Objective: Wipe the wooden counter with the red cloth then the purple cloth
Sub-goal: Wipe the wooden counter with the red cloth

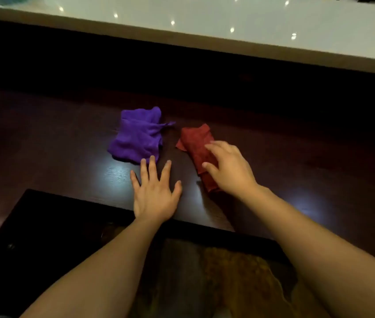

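Hands spread: right hand [227, 168] over red cloth [195, 143], left hand [154, 191] flat on wooden counter [67, 161].

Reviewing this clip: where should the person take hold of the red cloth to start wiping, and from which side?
Probably at the middle of the red cloth, from above. It lies folded into a long flat strip on the wooden counter, so a spread palm pressing down would hold the layers together. The right hand is over its near half, fingers open; the left hand lies flat beside it.

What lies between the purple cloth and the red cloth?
Only a bare strip of dark wooden counter separates purple cloth from red cloth, in the head view.
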Action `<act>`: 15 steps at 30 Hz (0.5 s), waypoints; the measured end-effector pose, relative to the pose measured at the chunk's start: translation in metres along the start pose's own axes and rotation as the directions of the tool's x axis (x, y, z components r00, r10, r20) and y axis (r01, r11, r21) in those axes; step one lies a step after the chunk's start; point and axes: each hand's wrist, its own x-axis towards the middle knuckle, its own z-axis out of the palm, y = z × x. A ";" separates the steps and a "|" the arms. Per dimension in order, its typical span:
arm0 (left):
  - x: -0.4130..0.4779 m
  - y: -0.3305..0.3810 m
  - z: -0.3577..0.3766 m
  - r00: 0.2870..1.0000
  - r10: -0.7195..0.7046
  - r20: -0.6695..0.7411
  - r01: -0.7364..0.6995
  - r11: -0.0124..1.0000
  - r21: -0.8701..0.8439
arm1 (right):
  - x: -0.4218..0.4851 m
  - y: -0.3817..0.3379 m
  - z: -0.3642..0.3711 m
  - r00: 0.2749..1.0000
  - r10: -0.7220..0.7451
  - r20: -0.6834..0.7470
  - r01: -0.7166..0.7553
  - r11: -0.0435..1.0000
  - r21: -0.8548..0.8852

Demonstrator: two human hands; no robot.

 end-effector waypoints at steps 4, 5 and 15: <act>0.001 0.000 0.001 0.999 -0.008 -0.032 0.009 0.999 0.033 | 0.038 0.006 0.012 0.997 -0.073 0.037 0.076 0.993 -0.095; 0.001 0.000 0.002 0.999 -0.011 -0.034 0.012 1.000 0.022 | 0.046 0.007 0.019 0.993 -0.086 0.078 0.095 0.988 -0.120; 0.000 -0.002 0.006 0.996 0.001 -0.086 0.001 1.000 0.031 | -0.019 0.013 0.059 0.995 -0.060 0.082 0.078 0.968 -0.238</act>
